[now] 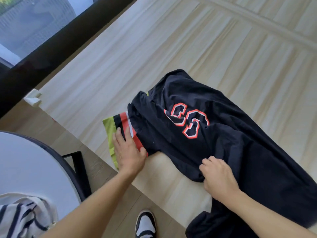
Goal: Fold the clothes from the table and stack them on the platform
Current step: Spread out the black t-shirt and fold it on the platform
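A dark navy shirt with orange and white numbers lies spread on the pale wooden platform, its lower part hanging over the near edge. A sleeve cuff striped lime, black, red and white sticks out to the left. My left hand lies flat on that cuff, fingers spread. My right hand pinches a fold of the navy fabric near the platform's front edge. A white round table at lower left carries a navy-and-white striped garment.
A black beam runs diagonally along the platform's far left side, with a window behind it. A black chair frame stands between table and platform. My shoe is on the wooden floor below.
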`<state>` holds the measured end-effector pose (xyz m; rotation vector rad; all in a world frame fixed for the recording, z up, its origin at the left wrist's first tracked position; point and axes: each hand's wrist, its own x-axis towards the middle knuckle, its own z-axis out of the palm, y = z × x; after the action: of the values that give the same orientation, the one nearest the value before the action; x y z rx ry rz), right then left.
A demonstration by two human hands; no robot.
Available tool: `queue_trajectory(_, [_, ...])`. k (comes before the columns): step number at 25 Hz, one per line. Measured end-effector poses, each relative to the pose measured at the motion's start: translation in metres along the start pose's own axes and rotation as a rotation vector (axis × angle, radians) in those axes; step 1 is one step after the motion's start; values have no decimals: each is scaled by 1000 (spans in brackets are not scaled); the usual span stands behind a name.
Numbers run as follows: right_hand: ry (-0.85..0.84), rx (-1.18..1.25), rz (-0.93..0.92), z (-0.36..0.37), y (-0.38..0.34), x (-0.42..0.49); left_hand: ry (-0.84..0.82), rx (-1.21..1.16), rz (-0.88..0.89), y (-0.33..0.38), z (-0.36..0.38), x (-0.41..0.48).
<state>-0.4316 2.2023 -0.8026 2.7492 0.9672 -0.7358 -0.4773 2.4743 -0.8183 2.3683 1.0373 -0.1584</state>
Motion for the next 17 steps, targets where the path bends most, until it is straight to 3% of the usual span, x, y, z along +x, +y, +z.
queue_trajectory(3, [-229,-80,135,-22,9,-12,-119,153,113,12,4,14])
queue_trajectory(5, [-154,11,214,-34,7,-14,-196,214,160,18,13,12])
queue_trajectory(7, [36,387,293,-38,-7,-2,-244,65,103,32,17,1])
queue_trajectory(8, [32,700,340,-45,-19,7,-251,-50,70,43,18,-10])
queue_trajectory(9, [-33,1044,375,-54,-32,16,-254,-158,89,56,17,-23])
queue_trajectory(11, [-190,1596,396,-69,-48,32,-278,-341,312,80,4,-51])
queue_trajectory(13, [-177,1812,402,-84,-45,41,-382,-405,568,92,-14,-75])
queue_trajectory(15, [-113,1846,416,-100,-25,40,-471,-285,774,96,-36,-88])
queue_trajectory(17, [-112,1770,383,-120,-4,33,-430,-320,840,99,-53,-95])
